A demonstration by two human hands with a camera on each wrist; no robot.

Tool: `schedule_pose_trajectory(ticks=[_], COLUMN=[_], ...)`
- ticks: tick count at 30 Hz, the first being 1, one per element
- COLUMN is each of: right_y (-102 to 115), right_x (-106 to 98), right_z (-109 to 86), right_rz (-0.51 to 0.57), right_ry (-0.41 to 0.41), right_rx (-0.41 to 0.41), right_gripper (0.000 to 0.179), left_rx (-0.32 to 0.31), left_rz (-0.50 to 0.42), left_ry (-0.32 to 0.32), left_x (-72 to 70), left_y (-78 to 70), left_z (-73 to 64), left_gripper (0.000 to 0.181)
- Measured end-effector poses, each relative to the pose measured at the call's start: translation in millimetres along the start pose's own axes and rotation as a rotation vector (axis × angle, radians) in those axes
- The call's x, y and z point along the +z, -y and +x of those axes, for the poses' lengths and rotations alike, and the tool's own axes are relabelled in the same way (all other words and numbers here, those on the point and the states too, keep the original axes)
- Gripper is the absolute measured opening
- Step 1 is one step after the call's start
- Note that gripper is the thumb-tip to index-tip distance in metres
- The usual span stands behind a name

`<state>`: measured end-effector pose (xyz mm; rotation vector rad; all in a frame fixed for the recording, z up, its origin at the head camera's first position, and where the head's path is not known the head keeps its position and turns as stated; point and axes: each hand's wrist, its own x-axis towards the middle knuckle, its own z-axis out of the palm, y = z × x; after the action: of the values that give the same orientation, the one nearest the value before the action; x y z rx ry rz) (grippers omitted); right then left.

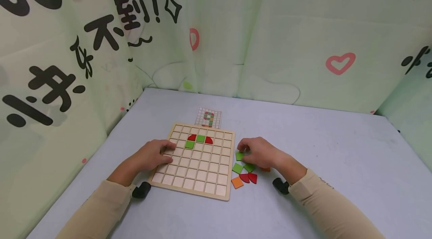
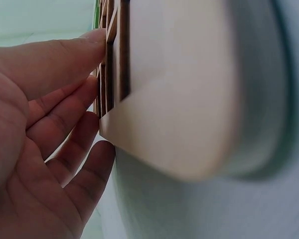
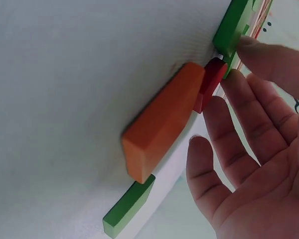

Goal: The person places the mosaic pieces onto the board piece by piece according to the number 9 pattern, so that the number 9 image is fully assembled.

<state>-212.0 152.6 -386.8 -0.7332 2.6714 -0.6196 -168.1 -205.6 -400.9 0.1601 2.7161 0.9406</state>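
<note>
A wooden grid board (image 1: 189,164) lies on the table. In its upper cells sit two red quarter-round tiles (image 1: 209,140) and two green square tiles (image 1: 200,139). My left hand (image 1: 153,155) rests at the board's left side with loosely bent fingers, fingertips touching its edge in the left wrist view. Right of the board, my right hand (image 1: 258,151) pinches a green square tile (image 1: 240,156) between thumb and fingertips, low over the loose pieces. Around it lie green squares (image 1: 237,168), red quarter-round tiles (image 1: 252,178) and an orange square (image 1: 237,182). Another orange tile (image 1: 266,169) is partly hidden under the hand.
Behind the board lies a printed pattern card (image 1: 212,117) with a coloured figure on a grid, its lower edge at the board. The pale table (image 1: 337,156) extends to the right. Printed curtains (image 1: 303,44) stand behind and at the sides.
</note>
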Motion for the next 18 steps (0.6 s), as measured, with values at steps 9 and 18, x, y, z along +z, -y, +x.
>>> schedule_pose_trajectory(ticks=[9,18], right_y=[0.1,2.0], right_x=[-0.5,-1.7], right_z=[1.7,2.6], right_rz=[-0.024,-0.024], right_ry=[-0.005,-0.021], right_rx=[0.002,-0.013], right_gripper=[0.024,0.026], left_rx=[0.009,0.005], left_rz=[0.005,-0.005], left_ry=[-0.002,0.0], left_x=[-0.3,-0.2], left_y=[-0.3,0.3], left_z=[0.0,0.0], left_gripper=[0.044,0.044])
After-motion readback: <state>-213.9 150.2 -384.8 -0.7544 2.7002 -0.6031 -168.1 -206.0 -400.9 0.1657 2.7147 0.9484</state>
